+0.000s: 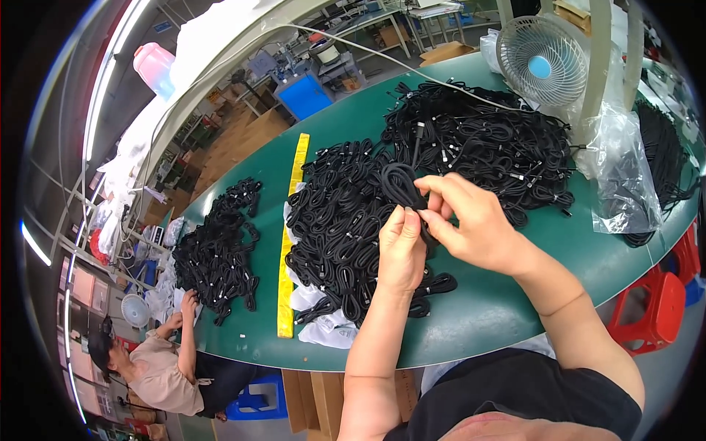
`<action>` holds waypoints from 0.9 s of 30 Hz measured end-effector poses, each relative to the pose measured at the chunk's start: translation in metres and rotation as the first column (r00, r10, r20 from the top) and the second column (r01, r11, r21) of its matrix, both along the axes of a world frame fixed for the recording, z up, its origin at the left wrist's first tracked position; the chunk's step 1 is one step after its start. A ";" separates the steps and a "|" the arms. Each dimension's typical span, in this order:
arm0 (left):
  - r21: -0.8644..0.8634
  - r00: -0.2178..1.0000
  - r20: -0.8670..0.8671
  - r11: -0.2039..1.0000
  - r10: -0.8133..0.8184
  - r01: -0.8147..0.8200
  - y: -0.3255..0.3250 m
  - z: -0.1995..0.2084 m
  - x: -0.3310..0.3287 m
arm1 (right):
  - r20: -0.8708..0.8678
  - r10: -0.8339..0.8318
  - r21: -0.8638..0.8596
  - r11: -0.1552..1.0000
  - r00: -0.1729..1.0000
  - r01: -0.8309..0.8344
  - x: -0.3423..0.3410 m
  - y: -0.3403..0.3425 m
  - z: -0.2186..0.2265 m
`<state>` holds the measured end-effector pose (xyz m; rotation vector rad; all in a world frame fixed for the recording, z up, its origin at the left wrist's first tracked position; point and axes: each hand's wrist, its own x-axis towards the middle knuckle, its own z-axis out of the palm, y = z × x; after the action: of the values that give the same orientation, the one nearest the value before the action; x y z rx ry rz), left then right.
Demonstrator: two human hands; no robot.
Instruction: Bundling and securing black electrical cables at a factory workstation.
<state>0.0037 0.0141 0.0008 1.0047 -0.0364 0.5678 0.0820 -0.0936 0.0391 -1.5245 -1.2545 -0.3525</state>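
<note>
Both of my hands hold one coiled black cable above the green table. My left hand grips the lower part of the coil from below. My right hand pinches the same coil from the right side, fingers curled around the loops. Directly under and behind my hands lies a large heap of bundled black cables, and a second, bigger heap spreads toward the back right.
A yellow strip runs along the table left of the heaps. Another pile of black cables lies at the left, where a seated person works. A white fan, clear plastic bags and red stools stand at right.
</note>
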 end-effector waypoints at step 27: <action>0.142 0.974 0.122 0.968 0.191 -0.207 0.031 0.012 -0.012 | -0.763 0.354 -0.025 0.820 0.541 -0.572 0.028 0.008 -0.003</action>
<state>-0.0086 0.0448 0.0127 1.1352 -0.0759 0.8128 0.1095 -0.0853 0.0360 -1.2547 -0.9966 0.7850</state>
